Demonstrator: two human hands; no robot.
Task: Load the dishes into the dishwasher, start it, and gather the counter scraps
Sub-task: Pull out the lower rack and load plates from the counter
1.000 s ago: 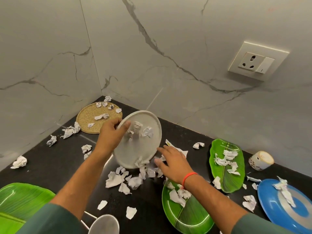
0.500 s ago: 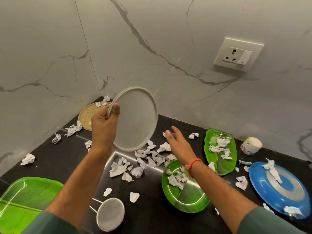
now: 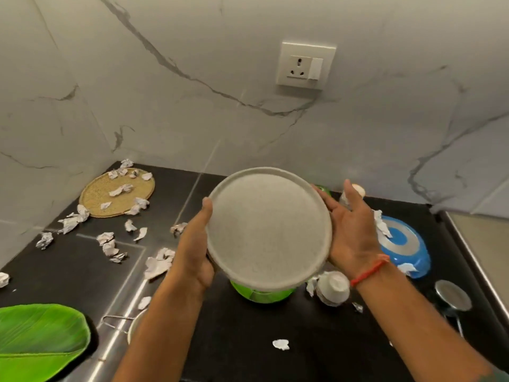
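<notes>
Speckled grey plate (image 3: 268, 230) sits raised above the black counter (image 3: 248, 340), tilted with its face toward you and no long axis to speak of. Your left hand (image 3: 197, 253) grips its left rim, while your right hand (image 3: 351, 230) presses straight fingers against its right rim.

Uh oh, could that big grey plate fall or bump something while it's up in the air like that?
It might. The grey plate is held only by its edges: the left hand grips one side, while the right hand just rests open against the other, so it could slip. Right below sit a green plate and an overturned white cup that it could hit. Paper scraps also lie nearby, so a sweeping move could scatter them.
</notes>
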